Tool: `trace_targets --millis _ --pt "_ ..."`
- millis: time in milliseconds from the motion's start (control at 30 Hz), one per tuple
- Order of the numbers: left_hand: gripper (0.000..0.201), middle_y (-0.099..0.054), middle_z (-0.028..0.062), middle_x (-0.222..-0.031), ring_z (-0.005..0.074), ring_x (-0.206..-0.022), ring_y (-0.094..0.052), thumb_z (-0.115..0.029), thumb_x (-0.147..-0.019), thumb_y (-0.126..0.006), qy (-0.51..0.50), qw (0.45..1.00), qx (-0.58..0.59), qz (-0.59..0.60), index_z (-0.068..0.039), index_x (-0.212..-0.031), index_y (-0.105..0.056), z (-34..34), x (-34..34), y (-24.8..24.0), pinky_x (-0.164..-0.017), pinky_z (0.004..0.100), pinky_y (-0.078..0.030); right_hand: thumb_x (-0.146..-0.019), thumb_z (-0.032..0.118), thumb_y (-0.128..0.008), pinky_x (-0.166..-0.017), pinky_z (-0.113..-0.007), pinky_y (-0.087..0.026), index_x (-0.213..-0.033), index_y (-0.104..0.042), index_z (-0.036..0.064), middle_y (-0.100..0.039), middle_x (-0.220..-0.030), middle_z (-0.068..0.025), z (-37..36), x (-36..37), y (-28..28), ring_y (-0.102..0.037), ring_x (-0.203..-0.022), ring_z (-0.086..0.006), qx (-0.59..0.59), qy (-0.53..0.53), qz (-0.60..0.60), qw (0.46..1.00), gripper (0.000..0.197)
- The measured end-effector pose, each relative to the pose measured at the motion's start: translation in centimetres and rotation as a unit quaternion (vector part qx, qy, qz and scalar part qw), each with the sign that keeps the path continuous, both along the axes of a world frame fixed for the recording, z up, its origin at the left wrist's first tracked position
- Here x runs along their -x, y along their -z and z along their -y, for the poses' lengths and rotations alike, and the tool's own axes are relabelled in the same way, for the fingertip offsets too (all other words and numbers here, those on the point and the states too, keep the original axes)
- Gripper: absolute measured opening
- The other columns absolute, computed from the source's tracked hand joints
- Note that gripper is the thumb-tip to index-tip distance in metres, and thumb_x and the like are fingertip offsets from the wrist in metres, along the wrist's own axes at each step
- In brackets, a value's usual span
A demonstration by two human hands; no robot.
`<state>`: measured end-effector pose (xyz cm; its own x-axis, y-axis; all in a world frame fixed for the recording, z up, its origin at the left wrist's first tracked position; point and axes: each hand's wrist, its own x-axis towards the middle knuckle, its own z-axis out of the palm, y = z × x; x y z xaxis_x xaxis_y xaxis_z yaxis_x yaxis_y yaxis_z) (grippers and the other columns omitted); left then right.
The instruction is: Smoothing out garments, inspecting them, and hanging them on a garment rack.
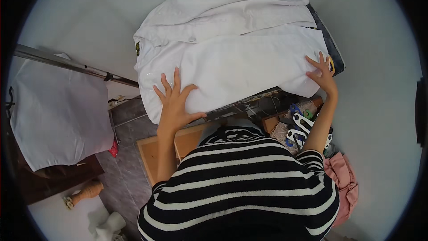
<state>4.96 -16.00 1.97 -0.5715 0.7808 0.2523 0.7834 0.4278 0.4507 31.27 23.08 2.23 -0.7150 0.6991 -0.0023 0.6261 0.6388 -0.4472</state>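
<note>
A white buttoned garment [240, 67] lies spread over a dark-edged board [330, 44] in front of me. Its near part is mostly smooth, while folds and layers gather along the far side. On its left near part rests my left hand [174, 102], fingers spread and thumb stretched toward the near edge. My right hand [322, 76] lies at the garment's right end, with its fingers apart on the cloth. Both hands touch the fabric from above and hold nothing between their fingers.
A metal rail [76, 64] runs at the left, with a white cloth [62, 111] hanging from it. Below the board's right side sit several white-and-black plastic pieces [296, 136] in a pile. Pink cloth [343, 187] lies at my right, and a wooden panel [149, 156] is near my left forearm.
</note>
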Motion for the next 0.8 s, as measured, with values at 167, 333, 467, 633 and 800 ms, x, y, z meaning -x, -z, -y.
trace_targets --millis 167,333,467,633,800 --pt "0.033 -0.025 0.0121 -0.149 0.0454 -0.136 -0.008 -0.028 -0.064 -0.075 0.033 0.997 0.002 -0.064 -0.013 -0.092 -0.065 0.0 -0.3 -0.7 -0.101 0.0672 0.003 -0.072 0.017 -0.072 -0.106 -0.061 -0.012 -0.118 -0.061 0.0278 -0.02 -0.15 -0.0139 -0.7 0.2 -0.4 -0.007 -0.14 -0.0371 -0.048 -0.002 -0.012 0.999 0.049" --pt "0.007 -0.032 0.0099 -0.146 0.0433 -0.137 -0.011 -0.015 -0.081 -0.06 0.003 0.999 0.017 -0.037 -0.008 -0.084 -0.059 -0.4 -0.3 -0.8 -0.103 0.064 0.005 -0.074 0.02 -0.071 -0.103 -0.063 -0.013 -0.1 -0.069 0.0183 -0.029 -0.148 -0.0096 -0.2 2.2 -1.0 -0.014 -0.139 -0.0345 -0.122 -0.032 0.014 0.992 0.027" --pt "0.009 -0.035 0.0116 -0.144 0.0406 -0.138 -0.011 -0.013 -0.086 -0.053 0.015 0.993 -0.079 0.086 -0.006 -0.082 -0.054 0.6 0.2 -4.0 -0.105 0.0592 0.005 -0.08 0.02 -0.068 -0.108 -0.052 -0.013 -0.083 -0.066 0.0031 -0.048 -0.134 -0.0117 -1.5 0.2 -4.4 -0.024 -0.137 -0.0328 -0.044 -0.073 -0.123 0.989 0.018" --pt "0.014 -0.038 0.0197 -0.141 0.0355 -0.139 -0.011 -0.019 -0.088 -0.047 0.199 0.914 -0.232 0.265 -0.006 -0.084 -0.049 2.3 2.9 -8.5 -0.108 0.0492 0.0 -0.08 0.025 -0.066 -0.108 -0.045 -0.019 -0.077 -0.066 -0.0012 -0.051 -0.131 -0.0133 -2.1 0.1 -10.8 -0.033 -0.132 -0.0282 0.043 -0.235 -0.385 0.892 0.027" --pt "0.025 -0.039 0.0103 -0.142 0.037 -0.138 -0.016 -0.032 -0.092 -0.047 -0.095 0.992 -0.087 0.015 -0.011 -0.097 -0.058 -4.0 5.7 -8.1 -0.104 0.0618 0.002 -0.084 0.043 -0.058 -0.102 -0.062 -0.02 -0.093 -0.069 0.0072 -0.048 -0.134 -0.0096 -4.9 6.3 -10.8 -0.035 -0.13 -0.0318 -0.152 0.024 -0.199 0.968 0.039"
